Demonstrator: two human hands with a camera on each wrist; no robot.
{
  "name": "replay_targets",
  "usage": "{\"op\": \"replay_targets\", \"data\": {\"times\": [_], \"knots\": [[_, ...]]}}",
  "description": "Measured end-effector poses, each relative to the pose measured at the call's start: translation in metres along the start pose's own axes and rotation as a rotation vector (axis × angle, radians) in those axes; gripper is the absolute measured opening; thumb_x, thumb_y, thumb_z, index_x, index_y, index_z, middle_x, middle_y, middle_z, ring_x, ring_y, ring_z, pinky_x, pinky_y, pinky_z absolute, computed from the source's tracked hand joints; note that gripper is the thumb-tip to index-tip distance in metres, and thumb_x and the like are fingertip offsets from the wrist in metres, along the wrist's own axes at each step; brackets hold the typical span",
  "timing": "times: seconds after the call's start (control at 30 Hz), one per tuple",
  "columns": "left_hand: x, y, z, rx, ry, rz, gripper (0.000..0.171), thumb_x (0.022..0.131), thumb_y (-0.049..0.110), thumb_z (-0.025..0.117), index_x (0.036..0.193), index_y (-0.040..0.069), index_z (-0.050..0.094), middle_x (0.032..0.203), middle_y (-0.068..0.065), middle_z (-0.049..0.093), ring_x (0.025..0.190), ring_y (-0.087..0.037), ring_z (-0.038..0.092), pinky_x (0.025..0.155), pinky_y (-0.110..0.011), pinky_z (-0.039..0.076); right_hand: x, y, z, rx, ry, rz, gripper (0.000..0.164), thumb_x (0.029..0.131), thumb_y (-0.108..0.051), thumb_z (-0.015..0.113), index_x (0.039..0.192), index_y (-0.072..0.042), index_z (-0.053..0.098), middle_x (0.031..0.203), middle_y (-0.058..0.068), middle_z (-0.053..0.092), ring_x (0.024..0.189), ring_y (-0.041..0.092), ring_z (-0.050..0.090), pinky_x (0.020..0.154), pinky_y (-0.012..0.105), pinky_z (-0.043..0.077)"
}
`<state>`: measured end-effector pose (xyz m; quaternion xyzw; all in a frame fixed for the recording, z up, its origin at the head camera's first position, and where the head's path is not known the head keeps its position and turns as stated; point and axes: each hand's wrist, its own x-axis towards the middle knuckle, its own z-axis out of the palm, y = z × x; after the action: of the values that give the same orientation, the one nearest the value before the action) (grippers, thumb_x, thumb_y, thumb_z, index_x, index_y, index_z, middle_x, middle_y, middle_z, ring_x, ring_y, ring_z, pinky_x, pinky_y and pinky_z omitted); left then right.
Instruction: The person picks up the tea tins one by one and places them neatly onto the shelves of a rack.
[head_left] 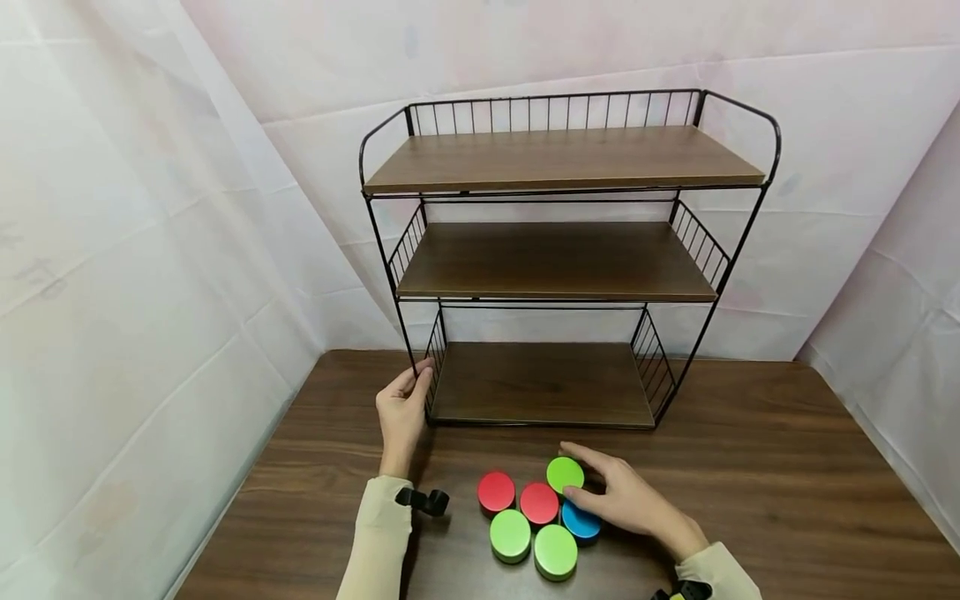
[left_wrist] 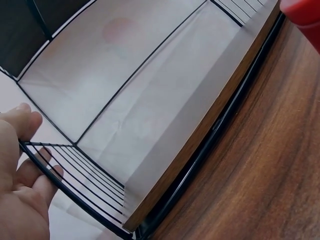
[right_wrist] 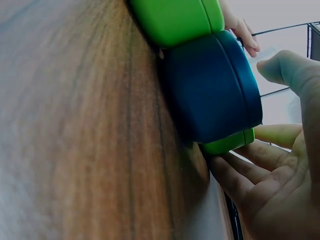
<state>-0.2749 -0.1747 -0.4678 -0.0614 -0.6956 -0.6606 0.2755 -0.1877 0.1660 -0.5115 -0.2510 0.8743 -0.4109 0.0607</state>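
At the lower left of a three-tier shelf rack (head_left: 555, 262), my left hand (head_left: 403, 406) grips the black wire side; thumb and fingers lie on either side of the rail (left_wrist: 75, 197) in the left wrist view. My right hand (head_left: 626, 493) reaches around a green round tin (head_left: 565, 473) in front of the rack. Its fingers are at the tin's side, while the thumb stands apart above a blue round tin (right_wrist: 210, 87) in the right wrist view. Two red round tins (head_left: 496, 492) and two more green round tins (head_left: 556, 551) stand grouped beside these.
The rack has dark wood boards (head_left: 555, 258) and stands near the back edge of the wooden table (head_left: 795, 467). Pale cloth (head_left: 150, 208) hangs behind and at both sides. A black wrist strap (head_left: 423, 500) is on the left sleeve.
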Motion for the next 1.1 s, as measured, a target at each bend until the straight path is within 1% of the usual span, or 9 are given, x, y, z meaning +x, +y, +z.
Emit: {"op": "replay_targets", "data": {"times": [0.13,0.23,0.33,0.43,0.63,0.8,0.9,1.03,1.1], "knots": [[-0.002,-0.002,0.001,0.0,-0.003,-0.013,0.025,0.099,0.005,0.068,0.118,-0.01,0.073,0.12,-0.028,0.071,0.116,-0.044,0.066,0.09,-0.011,0.052,-0.002,0.001,0.003,-0.021,0.01,-0.012,0.063,0.102,-0.043,0.065,0.152,-0.009,0.05,0.151,0.007,0.057,0.138,0.031,0.055,0.109,0.052,0.049],[-0.005,-0.001,0.001,0.008,0.001,-0.028,0.023,0.099,0.006,0.069,0.117,-0.008,0.074,0.119,-0.026,0.072,0.116,-0.04,0.067,0.09,-0.011,0.052,-0.004,0.001,0.007,-0.031,0.012,-0.024,0.06,0.101,-0.04,0.066,0.15,-0.007,0.053,0.148,0.007,0.059,0.136,0.029,0.057,0.109,0.05,0.049],[-0.005,0.001,0.0,0.028,-0.011,-0.026,0.024,0.099,0.007,0.068,0.119,-0.007,0.074,0.12,-0.025,0.072,0.116,-0.038,0.068,0.09,-0.011,0.052,-0.003,0.0,0.01,-0.035,0.022,-0.025,0.059,0.101,-0.039,0.067,0.148,-0.006,0.054,0.147,0.007,0.061,0.135,0.028,0.058,0.108,0.05,0.05],[-0.003,0.003,0.0,0.046,-0.015,-0.024,0.024,0.099,0.007,0.069,0.119,-0.006,0.074,0.119,-0.024,0.073,0.116,-0.035,0.069,0.09,-0.011,0.052,-0.001,-0.002,0.011,-0.029,0.029,0.0,0.059,0.1,-0.039,0.068,0.148,-0.007,0.055,0.147,0.007,0.061,0.135,0.026,0.058,0.108,0.05,0.05],[-0.002,0.004,-0.002,0.044,0.001,-0.011,0.022,0.098,0.004,0.069,0.116,-0.008,0.075,0.116,-0.026,0.073,0.112,-0.028,0.072,0.089,-0.012,0.053,0.003,-0.008,0.015,-0.029,0.042,0.035,0.059,0.098,-0.034,0.071,0.146,-0.004,0.056,0.146,0.008,0.061,0.132,0.025,0.059,0.106,0.051,0.051],[-0.001,0.003,-0.003,0.058,0.017,0.003,0.021,0.097,0.003,0.07,0.115,-0.008,0.075,0.113,-0.025,0.074,0.109,-0.017,0.073,0.088,-0.011,0.053,0.005,-0.013,0.018,-0.027,0.047,0.057,0.059,0.098,-0.035,0.07,0.145,-0.002,0.056,0.145,0.01,0.061,0.133,0.027,0.059,0.107,0.052,0.051],[0.0,0.003,-0.003,0.058,0.013,0.003,0.022,0.097,0.004,0.07,0.115,-0.007,0.076,0.114,-0.024,0.074,0.109,-0.014,0.073,0.089,-0.011,0.053,0.006,-0.015,0.017,-0.029,0.053,0.065,0.058,0.098,-0.034,0.071,0.145,-0.002,0.057,0.145,0.01,0.061,0.134,0.028,0.059,0.107,0.052,0.05],[0.001,0.004,-0.003,0.048,-0.019,0.008,0.026,0.099,0.006,0.069,0.12,-0.008,0.073,0.119,-0.026,0.072,0.112,-0.014,0.072,0.091,-0.012,0.053,0.007,-0.016,0.013,-0.025,0.076,0.073,0.057,0.097,-0.031,0.073,0.143,-0.002,0.058,0.144,0.011,0.062,0.133,0.027,0.059,0.106,0.053,0.051],[0.0,0.005,-0.003,0.052,-0.01,0.003,0.025,0.098,0.005,0.069,0.12,-0.008,0.073,0.119,-0.026,0.072,0.112,-0.012,0.071,0.091,-0.011,0.052,0.008,-0.015,0.013,-0.023,0.072,0.075,0.057,0.097,-0.031,0.073,0.143,-0.002,0.058,0.143,0.011,0.063,0.132,0.026,0.06,0.105,0.052,0.052]]}}
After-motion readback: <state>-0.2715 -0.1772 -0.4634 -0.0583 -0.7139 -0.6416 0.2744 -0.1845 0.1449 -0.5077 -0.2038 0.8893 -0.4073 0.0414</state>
